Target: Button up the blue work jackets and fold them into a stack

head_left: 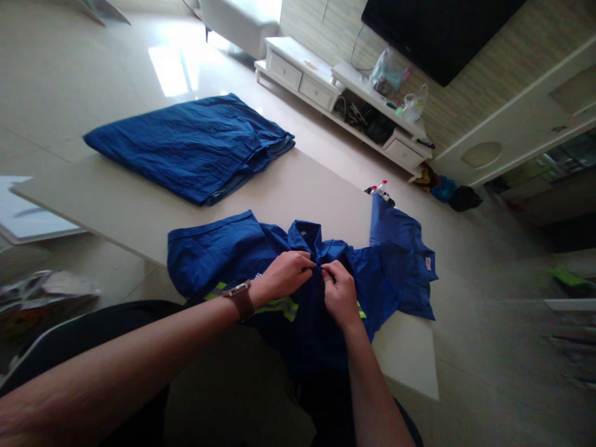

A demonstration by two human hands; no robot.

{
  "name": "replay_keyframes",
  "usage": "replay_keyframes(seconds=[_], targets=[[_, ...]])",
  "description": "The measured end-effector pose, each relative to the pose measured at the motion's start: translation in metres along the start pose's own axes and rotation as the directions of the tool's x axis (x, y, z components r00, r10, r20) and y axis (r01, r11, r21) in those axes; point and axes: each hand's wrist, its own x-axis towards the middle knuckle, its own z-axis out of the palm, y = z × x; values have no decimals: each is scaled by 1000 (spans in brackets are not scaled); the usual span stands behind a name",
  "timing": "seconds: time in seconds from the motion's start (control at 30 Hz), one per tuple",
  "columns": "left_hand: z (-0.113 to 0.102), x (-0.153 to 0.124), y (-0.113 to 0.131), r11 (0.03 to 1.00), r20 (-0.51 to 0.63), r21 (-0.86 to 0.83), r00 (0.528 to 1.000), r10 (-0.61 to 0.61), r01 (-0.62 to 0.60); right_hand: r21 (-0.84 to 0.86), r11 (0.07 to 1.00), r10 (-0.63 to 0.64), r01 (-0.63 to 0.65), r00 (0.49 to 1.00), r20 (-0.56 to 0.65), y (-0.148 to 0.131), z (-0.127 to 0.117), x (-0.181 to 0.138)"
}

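A blue work shirt (218, 251) with a yellow-green reflective stripe lies spread across the near edge of a pale table (321, 198); its lower part hangs over the edge toward me. My left hand (286, 273), with a brown watch at the wrist, pinches the shirt's front just below the collar. My right hand (339, 288) pinches the same spot from the other side, fingertips almost meeting. Both hands are closed on the cloth at the placket. The shirt's right sleeve (405, 254) lies out to the right.
A folded stack of blue garments (195, 146) lies at the table's far left. Beyond the table stands a white TV cabinet (321, 87) with bags and clutter, under a dark screen (437, 31). Papers and bags lie on the floor at left.
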Motion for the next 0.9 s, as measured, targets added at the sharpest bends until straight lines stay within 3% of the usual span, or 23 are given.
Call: replay_keyframes(seconds=[0.3,0.5,0.9], targets=[[0,2,2,997,15,69,999,-35,34,-38,996,79,-79,997,13,-6,5,-1],[-3,3,2,984,4,131,992,-125,123,-42,998,-48,51,996,70,-4,-2,-1],[-7,-1,2,995,71,100,997,-24,17,-95,992,78,-81,997,-30,4,7,-2]])
